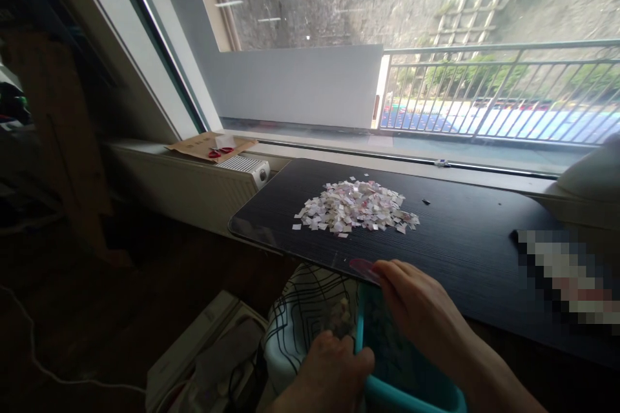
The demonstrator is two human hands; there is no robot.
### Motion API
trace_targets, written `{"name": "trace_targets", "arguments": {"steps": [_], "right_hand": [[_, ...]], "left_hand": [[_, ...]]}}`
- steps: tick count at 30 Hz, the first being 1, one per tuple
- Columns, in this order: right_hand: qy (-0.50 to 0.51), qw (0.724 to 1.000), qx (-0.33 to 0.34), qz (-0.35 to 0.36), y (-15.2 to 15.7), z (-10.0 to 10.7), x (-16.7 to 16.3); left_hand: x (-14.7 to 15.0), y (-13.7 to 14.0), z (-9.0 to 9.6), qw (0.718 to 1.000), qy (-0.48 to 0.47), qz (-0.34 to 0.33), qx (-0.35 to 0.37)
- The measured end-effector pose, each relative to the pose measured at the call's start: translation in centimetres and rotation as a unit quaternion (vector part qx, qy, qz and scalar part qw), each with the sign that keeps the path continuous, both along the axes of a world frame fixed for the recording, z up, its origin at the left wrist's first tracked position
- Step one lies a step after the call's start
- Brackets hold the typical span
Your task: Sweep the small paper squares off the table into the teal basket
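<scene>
Head view: right hand (421, 306) has its fingers pinched on a thin pinkish piece (361, 266), free end jutting left of the fingertips at the near edge of the black table (465, 232). Pale squares (353, 203) heaped beyond these fingers, slightly left. Left hand (329, 368) curled, fingers clamped on the rim of a teal bin (411, 397), which opens below the right fingers. Red-handled scissors (221, 152) well beyond the left fingers.

Left fingers (345, 344) bare; right fingers (393, 272) bare; right forearm (489, 368) bare
</scene>
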State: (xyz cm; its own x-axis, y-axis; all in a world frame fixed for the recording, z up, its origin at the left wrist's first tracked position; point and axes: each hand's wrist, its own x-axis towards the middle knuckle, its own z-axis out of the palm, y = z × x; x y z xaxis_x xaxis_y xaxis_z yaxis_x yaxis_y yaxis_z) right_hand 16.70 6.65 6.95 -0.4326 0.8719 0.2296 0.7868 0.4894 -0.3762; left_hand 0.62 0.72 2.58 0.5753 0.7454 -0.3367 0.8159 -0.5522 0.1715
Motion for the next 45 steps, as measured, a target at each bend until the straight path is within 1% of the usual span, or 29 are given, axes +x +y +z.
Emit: {"name": "trace_targets", "arguments": {"steps": [3, 5, 8, 11, 15, 21, 26, 28, 30, 32, 35, 37, 38, 42, 45], "right_hand": [[-0.03, 0.998, 0.041, -0.022, 3.2, 0.4, -0.7], [-0.047, 0.997, 0.05, -0.018, 5.1, 0.6, -1.3], [-0.074, 0.996, 0.046, 0.006, 6.3, 0.9, -1.4], [-0.102, 0.994, 0.03, 0.022, 5.8, 1.3, -0.2], [-0.109, 0.994, 0.02, 0.009, 5.2, 1.8, 1.6], [-0.037, 0.998, 0.002, 0.042, 5.5, 0.9, 2.4], [-0.005, 0.997, -0.035, 0.072, 4.3, 0.9, 5.1], [0.002, 0.998, -0.029, 0.064, 4.2, 1.0, 5.9], [0.006, 0.999, -0.011, 0.048, 4.2, 0.8, 6.1], [0.006, 0.999, -0.009, 0.045, 4.1, 0.8, 6.1], [0.014, 0.996, -0.052, 0.071, 3.3, 1.0, 6.3], [0.024, 0.993, -0.082, 0.083, 2.7, 1.1, 6.6], [0.03, 0.993, -0.085, 0.08, 2.5, 1.1, 6.8], [0.04, 0.997, -0.054, 0.041, 2.2, 1.1, 7.1], [0.026, 0.993, -0.09, 0.068, 1.7, 1.6, 7.2]], "left_hand": [[-0.1, 0.2, 0.0, 1.0, 0.012, -0.001, -0.01], [-0.2, 0.3, -0.1, 1.0, 0.019, -0.001, -0.012], [-0.5, 0.5, -0.3, 0.999, 0.029, -0.001, -0.021], [-0.7, 0.4, -0.4, 1.0, 0.019, 0.0, -0.016], [-0.7, 0.1, -0.5, 1.0, -0.008, 0.006, 0.005], [-1.1, 0.0, -0.2, 1.0, -0.004, 0.021, -0.002], [-1.4, 0.0, 0.0, 0.999, -0.009, 0.041, 0.007], [-1.2, 0.0, -0.1, 0.999, -0.006, 0.038, 0.009], [-1.1, -0.1, 0.0, 0.999, -0.003, 0.037, 0.006], [-1.0, -0.1, 0.1, 0.999, -0.003, 0.045, 0.003], [-1.2, 0.1, 0.3, 0.998, -0.01, 0.06, -0.01], [-1.3, 0.3, 0.3, 0.998, -0.018, 0.055, -0.021], [-1.3, 0.4, 0.3, 0.998, -0.019, 0.05, -0.026], [-1.3, 0.6, 0.0, 0.999, -0.019, 0.038, -0.029], [-1.5, 0.7, 0.1, 0.998, -0.025, 0.04, -0.028]]}}
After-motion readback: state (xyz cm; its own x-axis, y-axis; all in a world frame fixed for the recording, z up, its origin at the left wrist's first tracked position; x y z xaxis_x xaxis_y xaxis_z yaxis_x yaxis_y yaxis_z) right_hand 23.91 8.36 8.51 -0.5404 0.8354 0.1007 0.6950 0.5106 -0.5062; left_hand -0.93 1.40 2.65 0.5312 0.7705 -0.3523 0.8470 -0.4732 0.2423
